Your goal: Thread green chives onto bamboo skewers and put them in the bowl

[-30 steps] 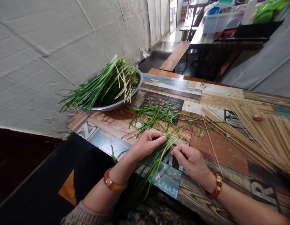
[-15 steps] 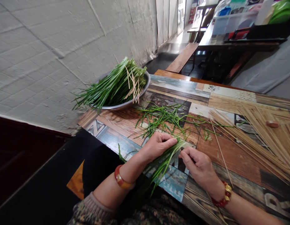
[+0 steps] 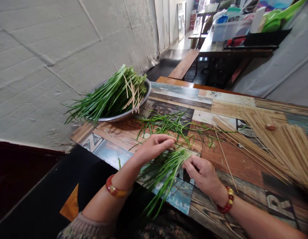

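Note:
A bunch of green chives [image 3: 166,169] lies fanned over the near table edge, its pale ends toward my right hand. My right hand [image 3: 202,172] is closed at those pale ends, pinching a thin bamboo skewer [image 3: 227,223] whose shaft runs back beneath my wrist. Just above the bunch is my left hand [image 3: 156,146], thumb and fingertips close together. Whether a strand sits in its fingers is hidden. Loose chive pieces [image 3: 168,122] are scattered beyond both hands.
A metal bowl [image 3: 121,117] heaped with chives, several short sticks on top, stands by the wall. Many bamboo skewers [image 3: 275,146] spread across the table's right side. One single skewer [image 3: 225,159] lies near my right hand. Farther back, a bench [image 3: 185,64] adjoins another table.
My left hand has come off the pale ends of the chives, toward the left. The bunch now lies more spread out. The whole view has shifted slightly.

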Demonstrator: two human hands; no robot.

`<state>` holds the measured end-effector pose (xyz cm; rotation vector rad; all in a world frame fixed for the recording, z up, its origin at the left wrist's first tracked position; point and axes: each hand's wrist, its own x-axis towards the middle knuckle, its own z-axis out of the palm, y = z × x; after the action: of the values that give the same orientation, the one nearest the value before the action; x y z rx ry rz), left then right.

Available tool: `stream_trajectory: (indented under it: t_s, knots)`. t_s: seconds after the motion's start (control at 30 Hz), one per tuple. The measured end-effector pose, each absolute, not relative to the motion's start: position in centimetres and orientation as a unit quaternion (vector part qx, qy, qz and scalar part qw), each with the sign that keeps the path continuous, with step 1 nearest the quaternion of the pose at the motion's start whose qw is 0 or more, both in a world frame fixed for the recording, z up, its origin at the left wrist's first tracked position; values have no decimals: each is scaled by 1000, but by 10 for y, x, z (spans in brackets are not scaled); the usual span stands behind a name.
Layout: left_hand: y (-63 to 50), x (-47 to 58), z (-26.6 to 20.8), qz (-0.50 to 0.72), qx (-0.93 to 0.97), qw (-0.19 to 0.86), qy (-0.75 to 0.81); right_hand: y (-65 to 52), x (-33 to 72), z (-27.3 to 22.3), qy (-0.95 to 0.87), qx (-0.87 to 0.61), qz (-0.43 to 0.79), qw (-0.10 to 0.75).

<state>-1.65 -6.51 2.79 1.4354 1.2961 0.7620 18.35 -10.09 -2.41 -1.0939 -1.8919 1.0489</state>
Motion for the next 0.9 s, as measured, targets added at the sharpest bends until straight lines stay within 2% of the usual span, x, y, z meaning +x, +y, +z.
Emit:
stream_trajectory:
  t_s: [0.13,0.37,0.47,0.57,0.63,0.8,0.9]
  knots:
    - [-30,-29,27,353,649,352,575,-100,182,-26,-724,-423,415,352]
    - [26,-32,4,224,754,74,613,-99,181,-27,-725,-418,425,344]
    - [36,-37,1,126,772,17,623,-99,181,-28,-722,-415,432,346]
    - [42,-43,4,70,765,37,639,-99,181,-29,-720,-416,436,345]
    - [45,-46,10,104,745,74,655,-99,181,-29,-720,-417,435,345]
    - [53,-37,40,375,656,267,599,-99,180,-30,-721,-416,435,344]
    - [56,-28,55,484,567,389,541,-99,180,-30,-723,-416,431,345]
